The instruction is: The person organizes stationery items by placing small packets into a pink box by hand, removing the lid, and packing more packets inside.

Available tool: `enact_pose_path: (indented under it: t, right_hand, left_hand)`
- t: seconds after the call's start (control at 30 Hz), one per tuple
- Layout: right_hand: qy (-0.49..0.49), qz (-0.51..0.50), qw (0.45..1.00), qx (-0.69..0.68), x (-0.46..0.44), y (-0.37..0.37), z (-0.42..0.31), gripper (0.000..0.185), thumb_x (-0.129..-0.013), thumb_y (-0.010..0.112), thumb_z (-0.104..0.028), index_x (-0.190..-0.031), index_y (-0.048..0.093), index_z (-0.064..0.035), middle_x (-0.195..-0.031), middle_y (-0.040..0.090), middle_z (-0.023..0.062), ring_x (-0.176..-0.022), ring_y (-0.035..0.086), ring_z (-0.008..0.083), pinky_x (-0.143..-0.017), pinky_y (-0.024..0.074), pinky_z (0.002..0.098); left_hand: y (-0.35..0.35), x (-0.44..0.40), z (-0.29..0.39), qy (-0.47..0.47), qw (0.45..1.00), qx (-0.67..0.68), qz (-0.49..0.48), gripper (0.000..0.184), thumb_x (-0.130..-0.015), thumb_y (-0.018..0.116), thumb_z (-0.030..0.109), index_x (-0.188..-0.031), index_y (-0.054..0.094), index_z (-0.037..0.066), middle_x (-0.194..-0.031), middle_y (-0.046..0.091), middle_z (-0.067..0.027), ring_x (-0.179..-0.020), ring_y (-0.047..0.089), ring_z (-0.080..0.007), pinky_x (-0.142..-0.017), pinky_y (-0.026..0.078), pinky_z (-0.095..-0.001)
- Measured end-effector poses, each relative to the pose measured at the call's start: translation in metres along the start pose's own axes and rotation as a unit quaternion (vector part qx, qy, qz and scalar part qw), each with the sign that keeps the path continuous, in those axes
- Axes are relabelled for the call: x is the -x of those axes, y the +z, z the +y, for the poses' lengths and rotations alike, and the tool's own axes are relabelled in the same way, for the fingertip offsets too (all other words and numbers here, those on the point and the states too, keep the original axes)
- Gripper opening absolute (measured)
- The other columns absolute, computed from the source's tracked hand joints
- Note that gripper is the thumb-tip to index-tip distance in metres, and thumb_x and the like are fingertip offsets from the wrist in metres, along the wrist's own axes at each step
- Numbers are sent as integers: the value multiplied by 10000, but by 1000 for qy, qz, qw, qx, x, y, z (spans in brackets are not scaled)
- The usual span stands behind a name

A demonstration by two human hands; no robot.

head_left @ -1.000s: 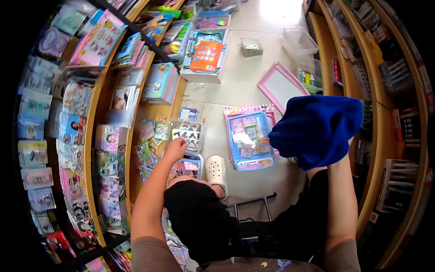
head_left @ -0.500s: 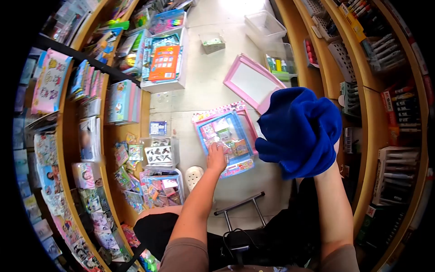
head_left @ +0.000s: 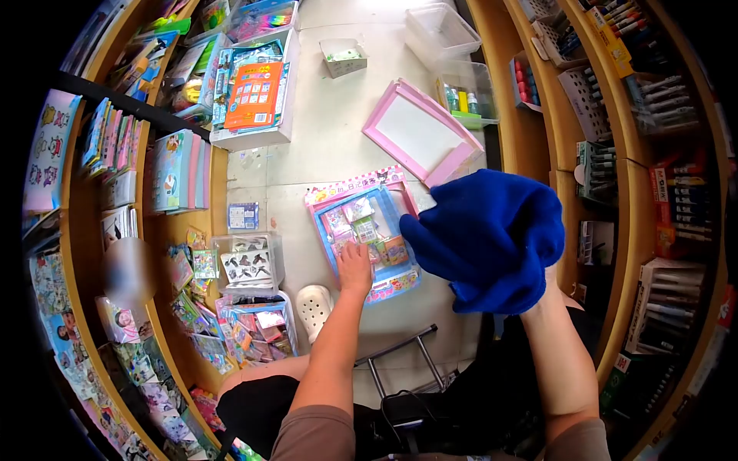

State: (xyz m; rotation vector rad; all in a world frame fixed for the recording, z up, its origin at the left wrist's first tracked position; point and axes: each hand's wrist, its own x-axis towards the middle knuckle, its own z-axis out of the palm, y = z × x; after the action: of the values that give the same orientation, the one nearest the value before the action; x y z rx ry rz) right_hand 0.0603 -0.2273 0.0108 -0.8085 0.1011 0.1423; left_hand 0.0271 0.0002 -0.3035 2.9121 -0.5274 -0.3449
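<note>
My left hand [head_left: 354, 269] reaches over a blue and pink frame-like package [head_left: 327, 223] on the floor, its fingers spread at small wrapped packets [head_left: 364, 230] lying inside it. A large blue cloth [head_left: 492, 238] is bunched over my right hand and hides its fingers; only the wrist shows at its lower edge. The cloth hangs just right of the package. Behind it lies a pink frame with a white panel [head_left: 419, 132].
Left of my shoe [head_left: 314, 309] are a clear box of black-patterned cards [head_left: 250, 263] and a bin of packets [head_left: 257, 326]. A white box of books [head_left: 254, 138] stands beyond. Shelves [head_left: 630, 200] line both sides; a metal stool frame [head_left: 396, 349] is near my legs.
My left hand has moved from the card box over to the packets in the blue and pink package. The view has shifted rightward; the blue cloth stays on my right hand.
</note>
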Motion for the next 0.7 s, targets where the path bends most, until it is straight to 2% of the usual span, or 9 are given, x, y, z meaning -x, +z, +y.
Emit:
enact_pose_path:
  t: [0.1,0.17,0.23,0.3,0.37,0.43,0.47,0.63,0.7]
  right_hand:
    - [48,42,987,-145,4,3,10,312,-720,620,-277,-682,435,-29,-596,403,54,-501,392,179,-456,360,293]
    - [65,64,987,-132,7,3,12,313,-737,617,-292,-683,426,-50,-603,397,44,-512,389,177,-476,365,292]
    - [65,67,990,-110,7,-17,30,302,-772,603,-321,-732,469,-53,-637,451,57,-550,451,191,-514,411,312]
    - [117,200,959,-164,15,-13,34,340,-846,536,-394,-923,527,-63,-780,559,84,-684,565,223,-625,488,359]
    - [131,174,968,-128,18,-19,42,353,-863,519,-402,-990,529,-72,-842,581,84,-726,587,206,-630,506,339]
    - [140,161,968,-131,17,-22,53,341,-880,506,-390,-1035,531,-88,-892,595,72,-758,601,171,-610,519,300]
    - [111,116,983,-92,12,-21,53,346,-884,497,-395,-1038,532,-87,-916,592,72,-772,602,172,-632,518,301]
    - [151,14,977,-149,15,0,28,307,-887,484,-338,-1013,544,-64,-941,589,70,-836,596,175,-744,498,285]
    - [162,66,978,-111,21,1,28,243,-869,512,-281,-959,565,-62,-868,593,48,-786,594,146,-696,496,264]
  left_hand:
    - [-22,-2,8,-146,967,211,-14,553,-663,723,195,-1097,412,50,-1121,480,-166,-1082,459,-300,-894,385,-421]
    - [-46,-12,16,-211,873,438,-16,590,-670,729,163,-1125,375,40,-1131,474,-169,-1081,472,-287,-882,410,-402]
    - [-80,-28,25,-203,695,689,-16,595,-700,715,128,-1152,340,31,-1144,466,-170,-1076,489,-262,-864,439,-374]
    - [-152,-40,54,-142,659,738,12,630,-715,708,93,-1188,297,34,-1145,472,-157,-1058,502,-218,-838,461,-326]
    - [-229,-36,90,-43,645,762,30,623,-720,694,83,-1200,298,48,-1126,492,-136,-1028,515,-206,-860,436,-330]
    - [-262,-28,109,102,685,721,21,624,-736,645,31,-1233,268,51,-1168,468,-145,-1053,493,-211,-893,396,-329]
    - [-266,-26,113,142,751,644,21,626,-706,634,21,-1225,285,47,-1159,482,-128,-1056,494,-209,-885,395,-337]
    - [-297,-4,123,162,837,519,54,558,-651,658,89,-1151,422,18,-1076,545,-139,-1041,520,-271,-922,386,-362]
    - [-299,0,118,183,878,436,76,544,-636,644,69,-1140,450,9,-1078,546,-147,-1045,518,-280,-928,384,-360]
